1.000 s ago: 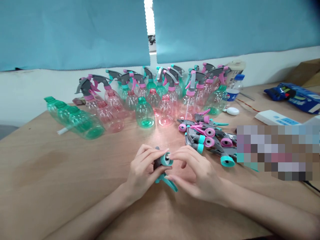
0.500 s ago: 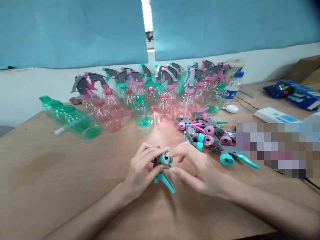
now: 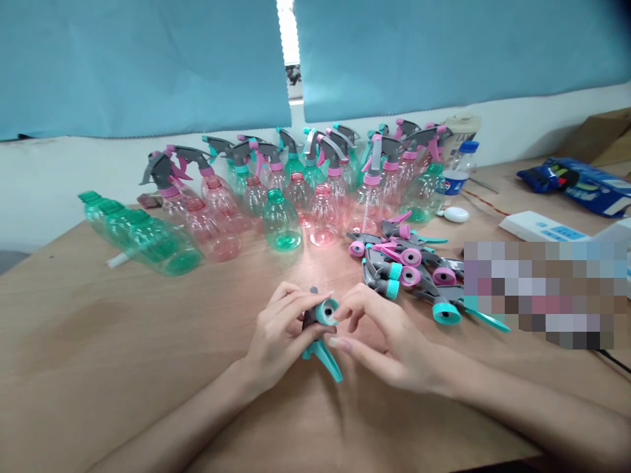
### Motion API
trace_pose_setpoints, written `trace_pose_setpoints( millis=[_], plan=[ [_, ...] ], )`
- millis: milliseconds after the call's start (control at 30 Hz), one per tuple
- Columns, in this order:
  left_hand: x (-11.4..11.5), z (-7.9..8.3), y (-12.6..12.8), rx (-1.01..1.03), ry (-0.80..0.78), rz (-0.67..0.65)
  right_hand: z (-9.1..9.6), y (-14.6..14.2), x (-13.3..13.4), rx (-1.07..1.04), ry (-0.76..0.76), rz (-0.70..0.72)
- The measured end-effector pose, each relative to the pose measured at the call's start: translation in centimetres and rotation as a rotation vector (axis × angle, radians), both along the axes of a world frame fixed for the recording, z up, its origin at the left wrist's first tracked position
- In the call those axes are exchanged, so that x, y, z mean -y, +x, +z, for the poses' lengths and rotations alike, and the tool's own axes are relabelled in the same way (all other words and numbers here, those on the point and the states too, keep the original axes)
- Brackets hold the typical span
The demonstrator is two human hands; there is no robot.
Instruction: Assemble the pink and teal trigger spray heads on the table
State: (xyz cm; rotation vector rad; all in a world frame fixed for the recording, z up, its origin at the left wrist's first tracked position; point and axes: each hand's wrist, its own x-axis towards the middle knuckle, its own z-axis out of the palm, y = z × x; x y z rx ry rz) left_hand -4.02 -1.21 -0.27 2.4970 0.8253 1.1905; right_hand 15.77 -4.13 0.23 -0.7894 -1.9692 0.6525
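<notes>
My left hand (image 3: 277, 332) grips a grey and teal trigger spray head (image 3: 326, 355), its round teal collar facing up toward me and its trigger pointing down. Inside the collar a white ring with a dark hole shows. Close beside the collar is my right hand (image 3: 389, 335), thumb and fingers apart; I cannot tell whether a fingertip touches the rim. To the right lies a pile of loose spray heads (image 3: 411, 276), grey with pink or teal collars. Beyond my hands stand a green bottle (image 3: 282, 226) and a pink bottle (image 3: 323, 220), both without heads.
Several pink and green bottles with spray heads (image 3: 336, 164) stand along the wall. Green bottles (image 3: 162, 243) lean in a row at left. At right are a blue-capped drink bottle (image 3: 458, 172), a white oval object (image 3: 456, 215), a blue packet (image 3: 586, 187) and a white power strip (image 3: 545, 226).
My right fingertips have drawn back slightly from the collar's opening. My left hand keeps its hold on the spray head, almost unmoved.
</notes>
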Motion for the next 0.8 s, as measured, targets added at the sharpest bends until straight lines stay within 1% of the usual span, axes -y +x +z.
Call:
trace_pose_setpoints(
  millis=[200,400,567,700,800],
  plan=[
    [-0.09,-0.12,-0.03,0.017,-0.011,0.018,-0.15,0.41,-0.57,0.072,0.080,-0.134],
    [-0.06,-0.07,-0.01,0.021,-0.014,0.038,0.33,0.26,-0.35,0.143,0.127,-0.133],
    [-0.09,-0.05,-0.04,0.019,-0.003,0.045,0.28,-0.03,-0.03,0.173,0.053,-0.141],
    [-0.07,-0.17,-0.05,0.024,0.010,0.072,-0.34,-0.14,0.11,0.173,-0.015,-0.105],
    [0.00,-0.24,-0.07,0.025,-0.016,0.068,-0.54,-0.11,0.08,0.143,-0.072,-0.067]
  ],
)
